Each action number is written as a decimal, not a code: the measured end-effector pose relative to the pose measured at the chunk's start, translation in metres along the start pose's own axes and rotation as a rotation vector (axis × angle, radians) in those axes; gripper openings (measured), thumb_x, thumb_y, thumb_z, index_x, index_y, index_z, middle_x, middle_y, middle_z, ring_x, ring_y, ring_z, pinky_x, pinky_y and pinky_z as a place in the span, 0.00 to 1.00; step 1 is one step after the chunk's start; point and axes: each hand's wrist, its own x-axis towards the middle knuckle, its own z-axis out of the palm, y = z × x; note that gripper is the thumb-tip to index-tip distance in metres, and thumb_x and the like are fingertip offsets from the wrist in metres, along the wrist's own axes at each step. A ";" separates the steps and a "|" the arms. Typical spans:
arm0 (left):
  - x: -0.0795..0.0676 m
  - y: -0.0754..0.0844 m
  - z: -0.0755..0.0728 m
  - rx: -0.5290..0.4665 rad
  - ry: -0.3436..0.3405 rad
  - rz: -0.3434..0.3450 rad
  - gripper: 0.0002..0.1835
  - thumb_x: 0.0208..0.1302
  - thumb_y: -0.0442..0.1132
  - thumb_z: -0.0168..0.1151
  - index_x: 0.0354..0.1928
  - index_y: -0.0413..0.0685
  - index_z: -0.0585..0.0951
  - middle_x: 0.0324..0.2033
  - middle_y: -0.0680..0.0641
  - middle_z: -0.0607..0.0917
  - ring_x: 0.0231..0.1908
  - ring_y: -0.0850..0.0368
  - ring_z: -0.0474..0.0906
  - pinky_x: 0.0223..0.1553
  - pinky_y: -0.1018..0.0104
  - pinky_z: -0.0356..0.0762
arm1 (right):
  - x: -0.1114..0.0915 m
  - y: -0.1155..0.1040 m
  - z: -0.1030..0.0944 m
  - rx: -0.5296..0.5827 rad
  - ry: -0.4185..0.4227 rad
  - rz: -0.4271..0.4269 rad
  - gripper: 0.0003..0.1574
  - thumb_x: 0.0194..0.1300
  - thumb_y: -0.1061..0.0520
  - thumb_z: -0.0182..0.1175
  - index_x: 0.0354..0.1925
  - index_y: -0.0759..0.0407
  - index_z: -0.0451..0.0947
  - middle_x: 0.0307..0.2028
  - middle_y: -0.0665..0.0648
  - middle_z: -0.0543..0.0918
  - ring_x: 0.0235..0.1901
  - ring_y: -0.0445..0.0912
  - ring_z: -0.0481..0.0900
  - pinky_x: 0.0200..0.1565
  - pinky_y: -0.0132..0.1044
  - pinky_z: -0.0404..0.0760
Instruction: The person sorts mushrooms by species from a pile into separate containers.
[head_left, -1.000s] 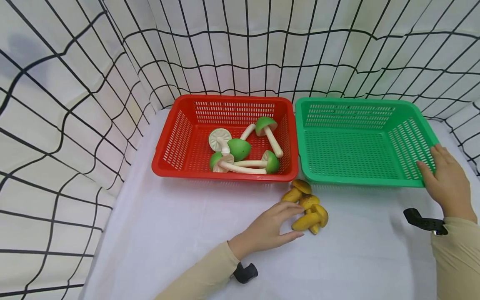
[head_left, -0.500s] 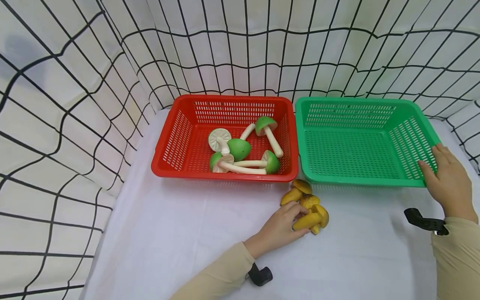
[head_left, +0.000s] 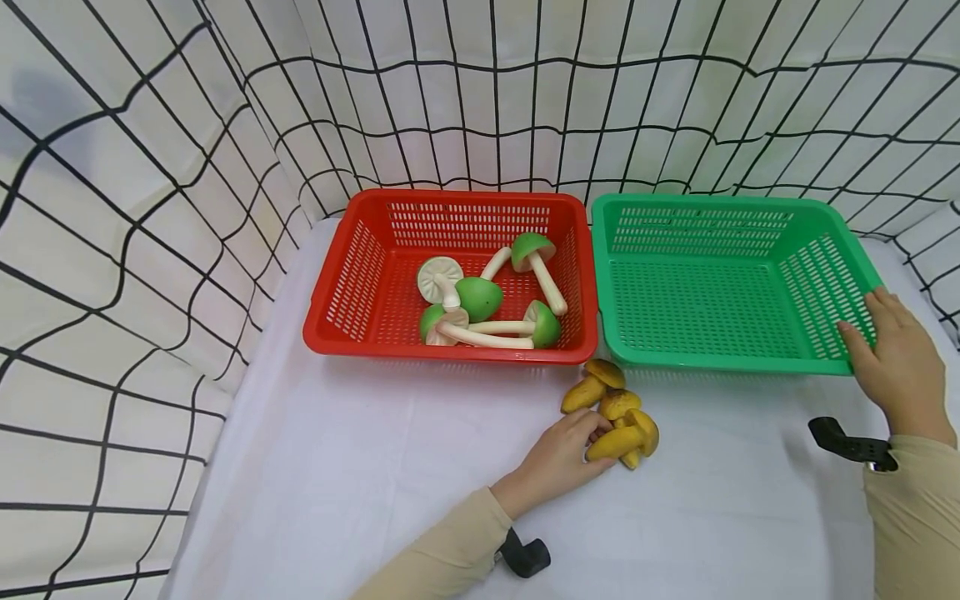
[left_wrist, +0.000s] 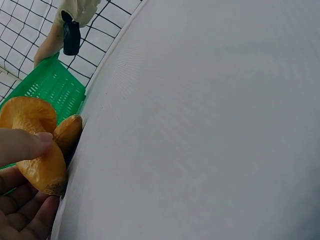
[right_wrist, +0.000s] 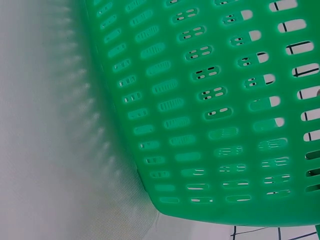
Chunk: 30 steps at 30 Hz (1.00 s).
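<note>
My left hand pinches the stem of a yellow mushroom in a small pile on the cloth. In the left wrist view the thumb lies across that mushroom, with fingers beneath it. Another yellow mushroom cap shows just beyond the fingertips. Farther back, a yellow mushroom lies near the baskets' front edges. At the far right, my right hand holds the rim of the green basket, thumb over the inner side. The right wrist view shows mostly the basket's slotted wall.
A red basket stands against the green one's left side. Several green-capped mushrooms with white stems lie in it. Black wire mesh rises behind and at the sides. White cloth covers the table.
My left hand has moved right and closed its fingers and thumb on the yellow mushroom. The mushrooms have barely shifted. My right hand stays at the green basket's rim.
</note>
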 end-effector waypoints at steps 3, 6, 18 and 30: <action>0.000 -0.001 0.001 0.009 0.003 0.002 0.17 0.56 0.41 0.69 0.45 0.44 0.77 0.37 0.53 0.75 0.37 0.65 0.73 0.39 0.82 0.69 | 0.000 0.000 0.000 -0.001 0.000 0.002 0.41 0.75 0.43 0.32 0.69 0.75 0.45 0.70 0.71 0.48 0.71 0.60 0.42 0.68 0.52 0.43; 0.000 -0.001 0.002 0.008 0.007 0.005 0.17 0.56 0.42 0.69 0.45 0.44 0.77 0.37 0.53 0.75 0.36 0.65 0.73 0.38 0.82 0.69 | 0.001 0.001 0.000 -0.005 0.002 0.003 0.41 0.75 0.43 0.32 0.69 0.74 0.45 0.70 0.71 0.48 0.71 0.60 0.42 0.68 0.52 0.43; 0.000 -0.001 0.002 0.015 0.017 0.016 0.16 0.57 0.42 0.69 0.44 0.45 0.77 0.35 0.54 0.75 0.34 0.66 0.72 0.36 0.83 0.68 | 0.001 0.000 0.000 0.001 0.006 0.005 0.41 0.74 0.44 0.32 0.69 0.74 0.45 0.70 0.71 0.48 0.71 0.59 0.43 0.68 0.52 0.43; 0.001 0.000 0.002 -0.044 -0.007 -0.024 0.15 0.56 0.39 0.69 0.43 0.44 0.77 0.34 0.53 0.76 0.34 0.64 0.73 0.36 0.82 0.68 | 0.001 0.002 0.001 0.011 0.016 -0.005 0.40 0.75 0.44 0.33 0.69 0.74 0.47 0.70 0.71 0.50 0.71 0.59 0.43 0.69 0.51 0.43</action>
